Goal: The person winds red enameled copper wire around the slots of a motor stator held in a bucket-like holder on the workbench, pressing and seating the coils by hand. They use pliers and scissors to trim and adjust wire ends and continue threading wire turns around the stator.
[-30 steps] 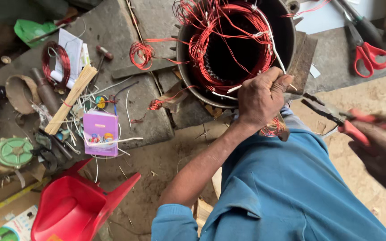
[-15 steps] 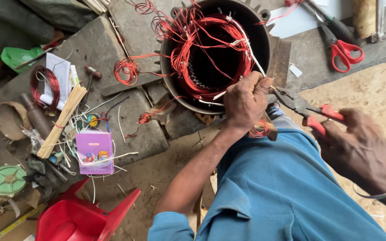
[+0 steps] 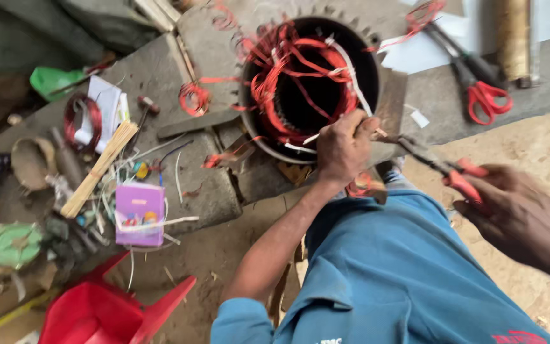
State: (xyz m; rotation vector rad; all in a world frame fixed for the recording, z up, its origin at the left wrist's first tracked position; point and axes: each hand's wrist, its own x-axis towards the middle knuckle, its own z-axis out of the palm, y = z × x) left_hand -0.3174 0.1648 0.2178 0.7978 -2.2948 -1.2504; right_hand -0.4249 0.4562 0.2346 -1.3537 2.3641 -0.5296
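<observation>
We see the left hand (image 3: 345, 148) resting on the near rim of the round metal motor housing (image 3: 386, 105), fingers curled shut around a thin white strip (image 3: 350, 67) that runs up into the tangle of red wire (image 3: 294, 70) wound inside the housing. The right hand (image 3: 523, 220) is closed around the red handles of a pair of pliers (image 3: 444, 167), whose dark nose points left and ends just beside the left hand's fingers; we cannot tell whether the nose has caught anything. The housing sits on a grey stone slab (image 3: 160, 76), just above the person's knee in blue cloth (image 3: 383, 267). On the slab to the left lie a small coil of red wire (image 3: 193, 97), a bundle of thin wooden sticks (image 3: 97, 169) and a purple box (image 3: 139, 213). Red-handled scissors (image 3: 479, 83) lie to the upper right, well apart from both hands. A red plastic stool (image 3: 109, 312) stands at the lower left.
</observation>
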